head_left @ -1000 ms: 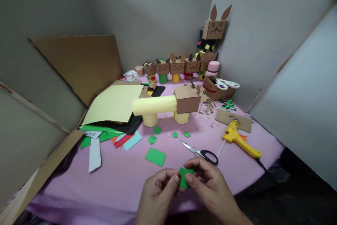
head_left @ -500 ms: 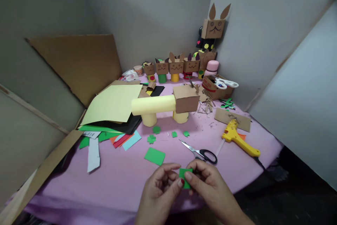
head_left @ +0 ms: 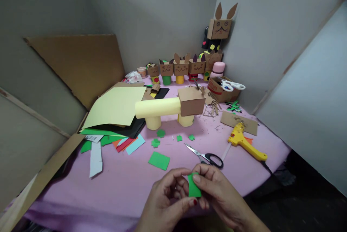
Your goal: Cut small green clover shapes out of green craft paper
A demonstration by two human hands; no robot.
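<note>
A small green piece of craft paper (head_left: 194,188) is held up between my two hands near the table's front edge. My right hand (head_left: 218,190) pinches it, thumb on its face and fingers behind. My left hand (head_left: 169,199) is curled round its left side, index finger at the top edge and thumb at the bottom edge. Just beyond the hands lie black-handled scissors (head_left: 207,157) and a larger green rectangle (head_left: 159,160). Farther off are a green flower cutout (head_left: 155,143), a second green cutout (head_left: 161,133) and two small green scraps.
A cardboard-and-yellow-paper figure (head_left: 157,108) stands mid-table. A yellow glue gun (head_left: 248,145) rests at right by a cardboard strip (head_left: 238,123). Stacked paper sheets (head_left: 114,105) lie at left. Several box-headed animal figures (head_left: 181,69) line the back, near a small box (head_left: 223,92) holding white scissors.
The green piece has turned and now shows a narrower, upright shape. My left thumb has slid from its face down to its lower edge.
</note>
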